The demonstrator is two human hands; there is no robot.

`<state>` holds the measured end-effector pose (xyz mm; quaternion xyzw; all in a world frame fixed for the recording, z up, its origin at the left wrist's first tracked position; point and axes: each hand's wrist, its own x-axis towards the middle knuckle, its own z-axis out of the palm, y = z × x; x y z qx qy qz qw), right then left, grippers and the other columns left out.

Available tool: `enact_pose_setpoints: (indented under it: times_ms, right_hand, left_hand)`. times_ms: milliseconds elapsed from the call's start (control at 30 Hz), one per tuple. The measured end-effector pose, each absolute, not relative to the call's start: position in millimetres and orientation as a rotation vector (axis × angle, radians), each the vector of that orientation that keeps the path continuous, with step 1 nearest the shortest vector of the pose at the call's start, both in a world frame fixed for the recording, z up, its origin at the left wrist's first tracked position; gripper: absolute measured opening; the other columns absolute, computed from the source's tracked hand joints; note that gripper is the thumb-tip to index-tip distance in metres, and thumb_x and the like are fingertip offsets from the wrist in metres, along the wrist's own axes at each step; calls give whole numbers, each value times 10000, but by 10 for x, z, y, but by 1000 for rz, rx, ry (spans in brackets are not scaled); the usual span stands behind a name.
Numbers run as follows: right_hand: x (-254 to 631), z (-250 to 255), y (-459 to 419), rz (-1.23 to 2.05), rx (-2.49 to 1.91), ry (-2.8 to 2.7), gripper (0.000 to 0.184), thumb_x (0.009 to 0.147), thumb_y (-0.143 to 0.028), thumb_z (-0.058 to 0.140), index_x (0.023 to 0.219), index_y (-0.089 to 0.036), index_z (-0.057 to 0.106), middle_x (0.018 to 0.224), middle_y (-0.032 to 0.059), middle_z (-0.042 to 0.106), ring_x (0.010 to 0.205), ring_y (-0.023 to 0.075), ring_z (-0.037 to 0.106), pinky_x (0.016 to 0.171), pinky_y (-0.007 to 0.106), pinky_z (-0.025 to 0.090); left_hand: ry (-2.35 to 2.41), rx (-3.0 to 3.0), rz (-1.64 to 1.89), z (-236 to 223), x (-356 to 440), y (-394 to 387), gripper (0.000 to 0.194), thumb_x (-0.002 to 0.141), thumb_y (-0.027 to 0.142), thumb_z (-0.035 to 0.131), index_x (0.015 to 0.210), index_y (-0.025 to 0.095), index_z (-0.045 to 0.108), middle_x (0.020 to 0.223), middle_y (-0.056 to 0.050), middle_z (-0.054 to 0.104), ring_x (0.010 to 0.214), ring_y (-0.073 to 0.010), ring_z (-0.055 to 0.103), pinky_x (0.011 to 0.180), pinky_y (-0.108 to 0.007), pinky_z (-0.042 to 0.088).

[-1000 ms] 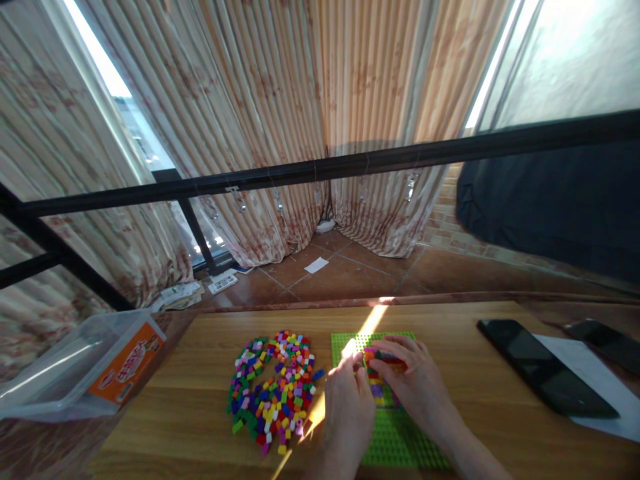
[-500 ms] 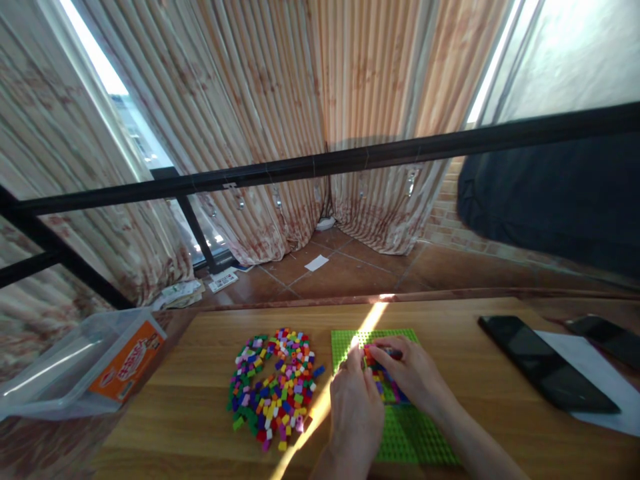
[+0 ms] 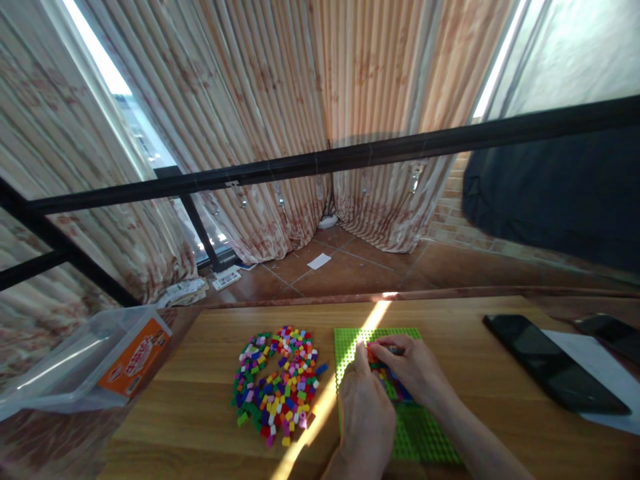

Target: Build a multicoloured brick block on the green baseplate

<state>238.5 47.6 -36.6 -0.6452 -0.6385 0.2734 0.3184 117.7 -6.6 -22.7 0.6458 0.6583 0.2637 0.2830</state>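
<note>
A green studded baseplate [image 3: 425, 433] lies on the wooden table, with a patch of small coloured building bricks [image 3: 389, 381] fixed near its middle. My left hand [image 3: 367, 407] rests over the plate's left side, fingers closed and fingertips at the upper left corner of the patch. From the right, my right hand [image 3: 413, 367] reaches over the patch, thumb and index finger pinched at a red brick [image 3: 371, 351] beside the left fingertips. Whatever lies between the left fingers is hidden. To the left spreads a loose pile of multicoloured bricks [image 3: 295, 383].
A clear plastic box [image 3: 70, 367] with an orange label stands beyond the table's left edge. On the right, a black phone-like device [image 3: 555, 363] lies partly over white paper [image 3: 607, 373]. A dark rail [image 3: 350, 157] crosses in front of the curtains [image 3: 270, 87].
The view has shifted slightly. My left hand has moved a little to the right over the plate, while my right hand keeps its pinch at the same spot on the bricks.
</note>
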Motion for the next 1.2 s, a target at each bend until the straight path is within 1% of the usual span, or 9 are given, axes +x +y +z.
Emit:
enact_pose_setpoints:
  times_ms: [233, 333, 433, 533, 667, 767, 867, 1067, 1200]
  right_hand:
    - [2384, -411, 467, 675, -1663, -1709, 283, 790, -440, 537, 795, -257, 753, 791, 35, 741, 721, 202, 675, 646, 293, 502]
    - [2403, -464, 467, 669, -1624, -1709, 297, 783, -462, 540, 799, -252, 750, 834, 39, 742, 769, 211, 677, 696, 307, 511]
    - [2444, -510, 455, 737, -1580, -1622, 360, 793, -505, 524, 888, -231, 739, 877, 50, 748, 795, 221, 687, 709, 311, 525]
    - [2525, -516, 432, 731, -1588, -1553, 434, 827, -536, 465, 959, -211, 722, 902, 65, 750, 826, 244, 692, 733, 340, 532]
    - [2666, -500, 410, 505, -1683, -1553, 446, 797, -558, 487, 916, -202, 728, 968, 95, 737, 924, 289, 671, 816, 398, 510]
    - [2739, -489, 392, 493, -1717, -1567, 461, 800, -567, 468, 908, -199, 724, 929, 98, 741, 887, 291, 679, 776, 398, 519]
    - [2766, -466, 364, 480, -1730, -1584, 467, 794, -571, 462, 886, -198, 728, 869, 92, 745, 815, 284, 690, 720, 384, 523]
    - [2755, -432, 336, 422, -1726, -1643, 450, 788, -564, 455, 822, -213, 734, 827, 84, 742, 741, 272, 687, 685, 376, 518]
    - [2743, -462, 353, 394, -1684, -1681, 426, 795, -546, 455, 811, -222, 731, 833, 78, 741, 740, 265, 685, 668, 365, 517]
  left_hand:
    - [1717, 1716, 809, -256, 1175, -68, 523, 837, 96, 344, 1355, 80, 418, 1316, -181, 532, 1212, -242, 503, 1017, -328, 381]
    - [1711, 1662, 812, -209, 1137, -74, 487, 843, 126, 365, 1319, 116, 465, 1266, -149, 579, 1159, -233, 540, 984, -318, 407]
    - [1775, 1607, 818, -146, 1054, -56, 433, 849, 157, 386, 1253, 128, 539, 1182, -137, 633, 1095, -230, 576, 962, -312, 418]
    - [1836, 1593, 838, -111, 906, 8, 443, 830, 137, 408, 1250, 136, 547, 1214, -119, 623, 1137, -221, 554, 987, -309, 396]
    - [1940, 1568, 749, -90, 545, 133, 390, 820, 155, 454, 1181, 192, 597, 1029, -65, 702, 945, -180, 632, 830, -265, 459]
    - [2078, 1770, 612, -64, 176, 197, 284, 826, 155, 453, 986, 184, 685, 885, -64, 719, 858, -180, 643, 772, -261, 454]
    - [2121, 1792, 568, -58, -163, 216, 257, 758, 90, 499, 883, 176, 706, 884, -66, 718, 855, -179, 639, 779, -265, 444]
    - [2129, 1820, 491, -130, -432, 186, 247, 697, 83, 559, 848, 194, 720, 846, -47, 720, 813, -168, 642, 740, -252, 449]
    - [2098, 1887, 467, -178, -378, 158, 210, 711, 147, 594, 863, 220, 720, 876, -39, 712, 848, -173, 634, 769, -256, 447]
